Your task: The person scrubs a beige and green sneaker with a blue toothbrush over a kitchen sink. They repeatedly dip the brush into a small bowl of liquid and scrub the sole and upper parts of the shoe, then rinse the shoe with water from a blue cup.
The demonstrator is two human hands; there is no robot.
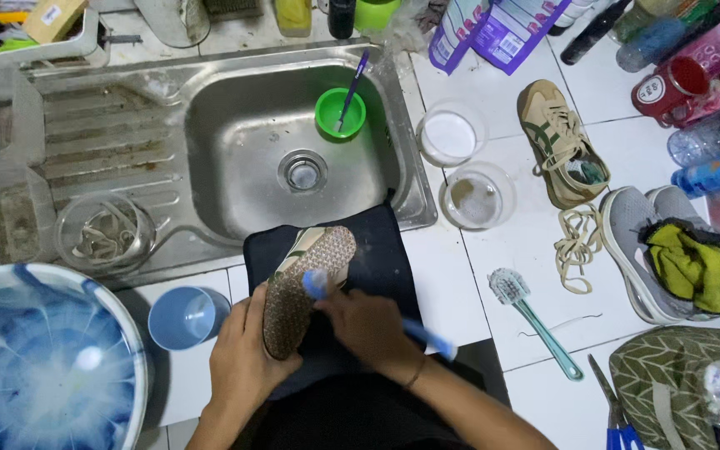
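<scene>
left hand point(242, 358) clenched around heel end of tan canvas sneaker with patterned rubber sole point(303, 282), sole turned up, toe pointing away toward steel sink point(235, 133). right hand point(370, 327) grasps blue plastic toothbrush point(427, 335), brush head pressed on sole just above knuckles. dark cloth point(381, 262) lies under sneaker. pale blue plastic cup point(183, 317) just left of left hand. teal long-handled brush point(535, 321) on white tiles point(477, 275), well right of right hand.
</scene>
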